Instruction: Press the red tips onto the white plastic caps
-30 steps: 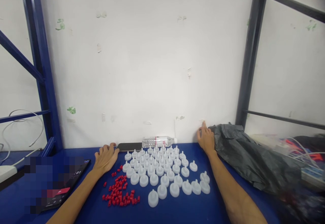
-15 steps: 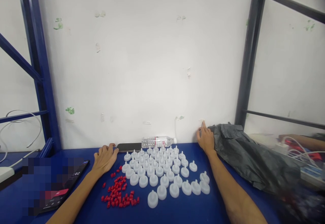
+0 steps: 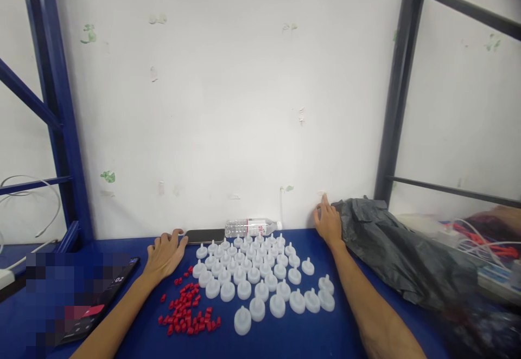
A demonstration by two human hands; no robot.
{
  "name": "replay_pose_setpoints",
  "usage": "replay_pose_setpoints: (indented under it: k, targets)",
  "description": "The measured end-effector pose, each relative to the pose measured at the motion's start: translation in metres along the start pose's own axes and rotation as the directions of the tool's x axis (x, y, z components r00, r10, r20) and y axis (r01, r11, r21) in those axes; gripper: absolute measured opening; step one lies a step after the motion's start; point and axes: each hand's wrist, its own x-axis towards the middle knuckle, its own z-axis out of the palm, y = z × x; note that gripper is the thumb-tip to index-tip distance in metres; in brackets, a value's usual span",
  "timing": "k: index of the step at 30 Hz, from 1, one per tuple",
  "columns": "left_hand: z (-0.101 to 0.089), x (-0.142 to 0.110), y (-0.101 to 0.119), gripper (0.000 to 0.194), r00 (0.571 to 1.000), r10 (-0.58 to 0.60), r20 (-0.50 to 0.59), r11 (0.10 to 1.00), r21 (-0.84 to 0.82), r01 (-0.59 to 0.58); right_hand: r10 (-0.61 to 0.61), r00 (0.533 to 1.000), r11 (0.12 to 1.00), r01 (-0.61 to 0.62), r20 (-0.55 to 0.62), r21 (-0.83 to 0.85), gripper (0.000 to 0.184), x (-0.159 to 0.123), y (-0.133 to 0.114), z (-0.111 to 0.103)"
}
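Observation:
My left hand (image 3: 166, 251) rests on the blue table, fingers apart and holding nothing, its fingertips close to a dark phone (image 3: 205, 236) lying flat by the wall. My right hand (image 3: 329, 223) is at the back right with its index finger stretched up against the wall and nothing in its grasp. Between my arms stand several white nozzle caps (image 3: 243, 321), wide at the base with a thin spout pointing up. Small red tip caps (image 3: 188, 310) lie loosely scattered to their left, beside my left forearm.
A clear plastic bottle (image 3: 252, 227) lies on its side along the wall. A grey plastic bag (image 3: 401, 256) bulges beside my right arm. Another phone (image 3: 108, 294), partly pixelated, is at the left. Metal posts (image 3: 73, 131) flank the wall; part of another person's arm shows at far right.
The view has shifted slightly, so the scene sits a little further left. Both my hands stay in place. The other person's arm at far right has moved right.

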Motion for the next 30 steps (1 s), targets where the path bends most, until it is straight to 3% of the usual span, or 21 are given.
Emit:
replay_pose_setpoints:
  k: [4,15,30]
  targets:
    - [-0.003,-0.002,0.003,0.039,0.998,-0.01,-0.059,0.999,0.046,0.013,-0.004,1.0,1.0,0.004,-0.001,0.0,0.033,-0.001,-0.003,-0.004]
    - [-0.002,-0.001,0.003,0.036,0.995,-0.025,-0.096,0.999,0.043,0.029,0.008,0.999,0.999,-0.009,-0.032,-0.044,0.032,-0.001,0.002,-0.009]
    - [0.006,0.003,-0.006,0.031,0.995,0.027,-0.095,0.999,0.039,-0.024,-0.029,1.0,0.995,0.029,-0.004,-0.097,0.03,-0.003,0.009,0.0]
